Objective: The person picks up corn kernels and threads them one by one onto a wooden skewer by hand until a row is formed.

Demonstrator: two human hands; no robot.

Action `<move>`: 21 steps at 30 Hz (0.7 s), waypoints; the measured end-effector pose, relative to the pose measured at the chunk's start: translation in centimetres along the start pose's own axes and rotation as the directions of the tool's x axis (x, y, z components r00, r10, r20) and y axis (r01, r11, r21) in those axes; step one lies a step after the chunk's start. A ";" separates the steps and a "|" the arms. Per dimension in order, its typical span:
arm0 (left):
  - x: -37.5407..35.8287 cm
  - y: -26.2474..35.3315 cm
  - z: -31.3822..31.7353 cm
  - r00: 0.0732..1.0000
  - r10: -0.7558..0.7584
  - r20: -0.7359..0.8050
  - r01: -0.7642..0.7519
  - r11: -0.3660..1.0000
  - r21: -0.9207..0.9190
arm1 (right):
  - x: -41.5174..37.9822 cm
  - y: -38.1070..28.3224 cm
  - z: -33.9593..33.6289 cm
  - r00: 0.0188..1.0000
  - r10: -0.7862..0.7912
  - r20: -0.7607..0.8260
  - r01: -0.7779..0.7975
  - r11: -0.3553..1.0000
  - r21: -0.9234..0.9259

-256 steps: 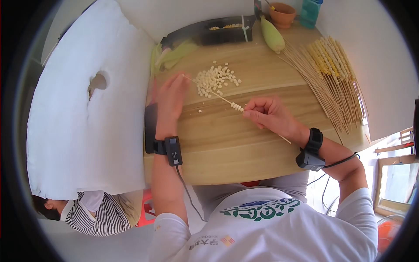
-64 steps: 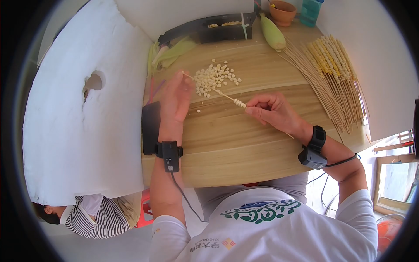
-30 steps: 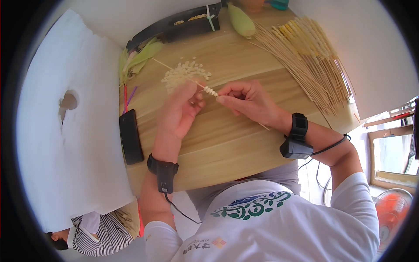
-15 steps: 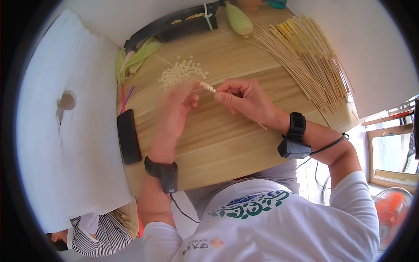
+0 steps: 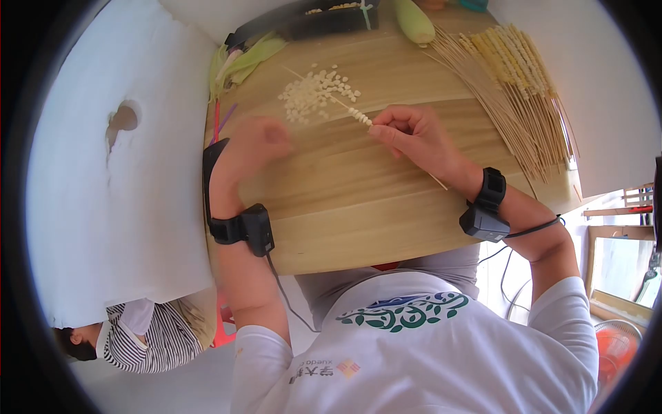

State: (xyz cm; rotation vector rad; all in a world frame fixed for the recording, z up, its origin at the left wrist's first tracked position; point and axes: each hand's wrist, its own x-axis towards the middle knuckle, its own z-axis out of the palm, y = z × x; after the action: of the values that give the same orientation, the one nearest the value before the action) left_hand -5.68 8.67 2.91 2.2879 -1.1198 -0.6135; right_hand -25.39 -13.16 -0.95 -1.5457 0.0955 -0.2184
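Observation:
My right hand [image 5: 414, 138] is closed, thumb against fingers, on a thin wooden skewer [image 5: 438, 181]. Several pale corn kernels [image 5: 360, 116] are threaded in a row near its upper end, just beyond my fingertips. The skewer slants, its bare tip pointing at a loose pile of pale kernels [image 5: 310, 93] on the wooden table [image 5: 345, 221]. To the left, my left hand [image 5: 258, 145] is raised near the table's left side, apart from the skewer. Motion blurs its curled fingers, so whether they hold anything cannot be made out.
At the right lie many bare sticks [image 5: 483, 103] and loaded corn skewers [image 5: 514, 58]. A corn cob [image 5: 414, 24], a black tray [image 5: 331, 24] and green husks [image 5: 252, 58] are at the back. A dark flat object [image 5: 212, 162] lies behind my left wrist. Another person [image 5: 158, 334] is at lower left.
My left hand has moved left, away from the kernels and the skewer tip. My right hand still grips the skewer. The whole view has shifted slightly, with the table's things appearing farther right.

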 end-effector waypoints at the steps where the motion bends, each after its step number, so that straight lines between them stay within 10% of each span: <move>1: 0.1 0.0 0.2 1.000 -0.001 -0.002 0.001 1.000 -0.002 | 0.0 -0.1 0.0 1.000 0.000 0.003 0.000 1.000 -0.011; 7: 0.7 -0.8 0.7 0.997 0.061 -0.050 -0.059 0.998 0.031 | -0.1 -0.5 -0.1 0.999 0.033 0.015 -0.033 0.999 -0.031; 13: 1.6 -0.4 0.9 0.969 -0.016 -0.248 -0.077 0.930 -0.360 | -0.3 -0.5 0.0 0.997 0.042 0.066 -0.042 0.999 -0.014; 21: 2.9 -3.9 0.8 0.944 -0.123 -0.307 -0.256 0.319 -0.913 | -0.6 -0.5 0.3 0.990 0.037 0.135 -0.045 0.997 0.055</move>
State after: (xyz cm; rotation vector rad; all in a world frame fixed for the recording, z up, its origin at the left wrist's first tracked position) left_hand -2.30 8.16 -0.60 1.1716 -0.4114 -0.5902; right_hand -25.94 -12.71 -0.48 -1.4948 0.0148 -0.0831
